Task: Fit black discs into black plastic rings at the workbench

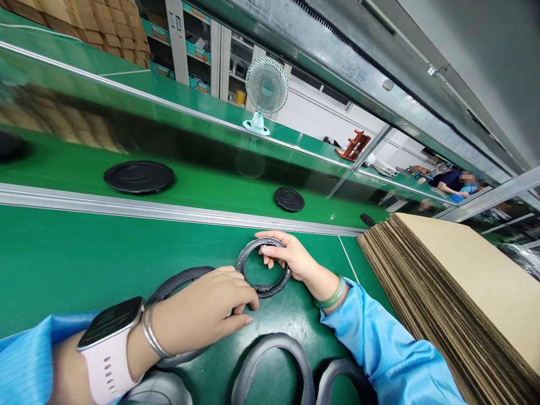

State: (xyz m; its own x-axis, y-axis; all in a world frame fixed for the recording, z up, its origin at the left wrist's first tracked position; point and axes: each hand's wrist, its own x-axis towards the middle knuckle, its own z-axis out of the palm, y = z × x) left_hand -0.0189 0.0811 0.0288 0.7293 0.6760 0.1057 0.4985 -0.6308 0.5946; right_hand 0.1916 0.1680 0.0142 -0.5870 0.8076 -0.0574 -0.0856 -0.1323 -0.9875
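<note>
Both my hands hold a small dark grey plastic ring (262, 289) lying on the green bench top (84, 253). My right hand (289, 256) pinches its far right rim. My left hand (202, 312), with a pale pink watch and bangles on the wrist, grips its near left rim with the fingertips. Under my left hand lies a larger grey ring (177, 281). Two more grey rings (274, 365) rest at the near edge.
A tall stack of cardboard sheets (455, 292) fills the right side. Beyond a metal rail, black round lids (139, 176) (289, 199) ride a green conveyor. A small fan (265, 90) stands on the far shelf. Another person (455, 183) sits far right.
</note>
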